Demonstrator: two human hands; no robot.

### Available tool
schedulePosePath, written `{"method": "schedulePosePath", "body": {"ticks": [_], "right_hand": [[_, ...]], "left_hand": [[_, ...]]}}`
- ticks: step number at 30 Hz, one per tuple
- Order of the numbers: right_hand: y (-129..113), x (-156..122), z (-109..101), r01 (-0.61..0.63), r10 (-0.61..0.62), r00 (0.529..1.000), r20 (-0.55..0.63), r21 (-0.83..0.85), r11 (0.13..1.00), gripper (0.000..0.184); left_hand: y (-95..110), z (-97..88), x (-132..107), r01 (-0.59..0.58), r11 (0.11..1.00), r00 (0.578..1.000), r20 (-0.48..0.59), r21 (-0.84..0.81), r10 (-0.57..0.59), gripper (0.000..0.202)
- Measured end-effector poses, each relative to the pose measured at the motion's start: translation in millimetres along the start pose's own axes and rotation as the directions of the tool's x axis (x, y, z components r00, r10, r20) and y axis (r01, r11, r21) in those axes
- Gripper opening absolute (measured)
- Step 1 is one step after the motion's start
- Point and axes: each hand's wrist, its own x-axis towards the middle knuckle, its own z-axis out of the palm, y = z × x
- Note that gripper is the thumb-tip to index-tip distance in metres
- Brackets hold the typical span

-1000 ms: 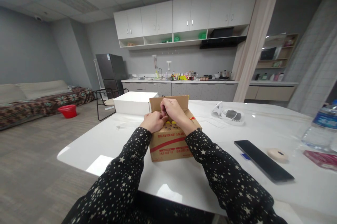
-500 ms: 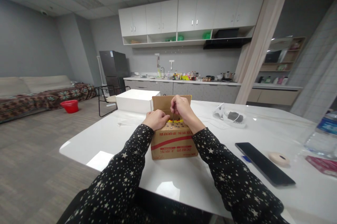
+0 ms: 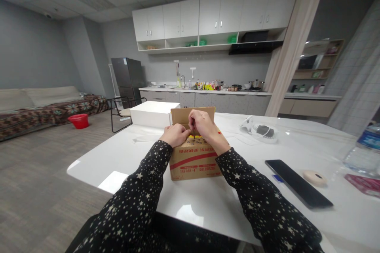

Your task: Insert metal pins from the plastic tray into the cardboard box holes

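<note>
Right hand (image 3: 202, 124) over the cardboard box (image 3: 192, 166) — fingers pinched together on a thin dark stick (image 3: 194, 131), which points down at the box top. Left hand (image 3: 175, 136) on the box's top left edge, fingers curled, thumb toward the stick; can't tell whether it grips anything. Both sleeves black with pale stars.

Box sits upright on the white table (image 3: 118, 162), right in front of the person, red stripe and red lettering on the near side. Small round dark-rimmed spots on its top, a bit of yellow beside them; far flap (image 3: 179, 115) stands up behind the hands.

White box (image 3: 154, 114) just behind and left of the cardboard one. Right side of table: clear tray (image 3: 267, 139) with something grey in it, then black phone (image 3: 298, 183), blue piece (image 3: 278, 178) next to its edge, beige rounded item (image 3: 313, 177), pink-red packet (image 3: 363, 185), water bottle (image 3: 363, 152) at far right.

Beyond the table — red bucket (image 3: 79, 121) on the floor, black-framed chair (image 3: 126, 113), dark fridge (image 3: 126, 75), cluttered kitchen counter (image 3: 204, 92), white wall cabinets (image 3: 208, 17) above.
</note>
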Motion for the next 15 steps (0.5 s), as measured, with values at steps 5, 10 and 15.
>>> {"method": "schedulePosePath", "body": {"ticks": [5, 10, 15], "right_hand": [[7.2, 7.8, -2.9, -0.106, 0.109, 0.993, -0.044, 0.064, 0.992, 0.028], [9.5, 8.2, -8.8, -0.203, 0.215, 0.966, -0.140, 0.098, 0.974, 0.028], [7.6, 2.3, -8.9, -0.137, 0.143, 0.989, -0.045, 0.104, 0.985, 0.025]], "left_hand": [[0.4, -0.1, -0.3, 0.012, 1.000, 1.000, -0.002, 0.010, -0.012, 0.044], [0.9, -1.0, -1.2, 0.012, 1.000, 1.000, -0.002, 0.002, -0.012, 0.045], [1.3, -1.5, -1.5, 0.009, 1.000, 1.000, -0.005, 0.011, -0.009, 0.045]]}}
